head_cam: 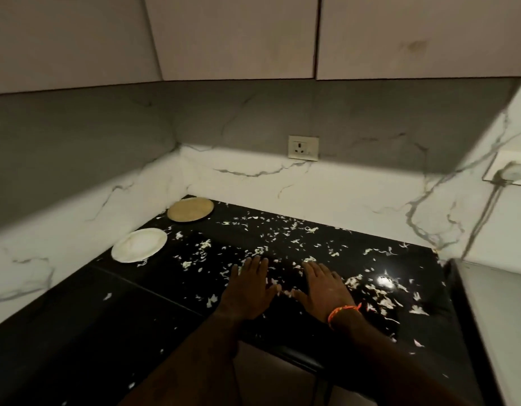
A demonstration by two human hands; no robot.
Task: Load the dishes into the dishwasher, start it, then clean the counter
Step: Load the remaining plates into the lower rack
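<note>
A black counter [86, 315] fills the corner and is strewn with pale shredded scraps [282, 230]. My left hand [249, 290] and my right hand [325, 290] lie flat on it side by side, palms down, fingers spread, holding nothing, with scraps between and around them. An orange band circles my right wrist. A white plate [139, 245] sits by the left wall. A tan round plate [190, 210] rests in the far corner behind it.
Marble backsplash rises on three sides, with a wall socket [303, 148] at the back and a plugged-in adapter [509, 171] with a hanging cable on the right. Upper cabinets hang overhead. A pale appliance or panel [493, 312] borders the counter on the right.
</note>
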